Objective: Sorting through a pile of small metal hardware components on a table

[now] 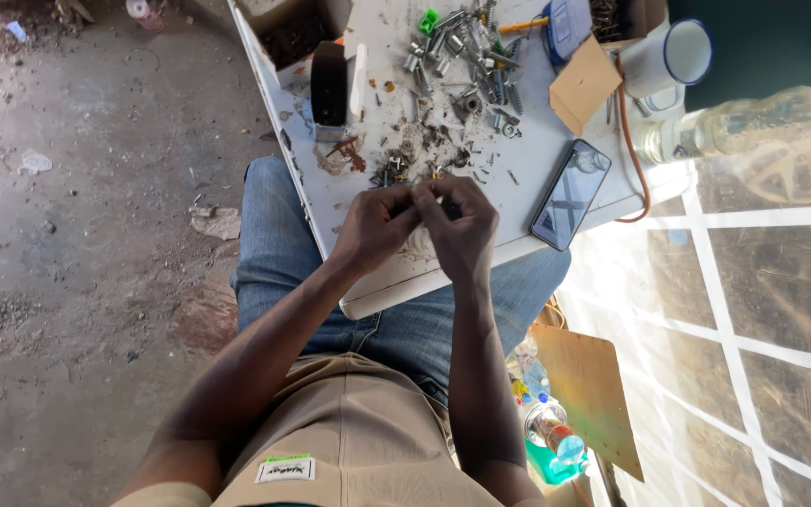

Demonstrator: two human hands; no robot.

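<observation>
Left hand [375, 225] and right hand [462, 223] pinch together on a small part, mostly hidden, over the table [537, 160] edge near the screw pile [466, 56]. Best keep grip tight, work above table.

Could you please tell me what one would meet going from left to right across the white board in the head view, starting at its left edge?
Black roll of tape → pile of bolts and nuts → brown cardboard piece → white enamel mug.
</observation>
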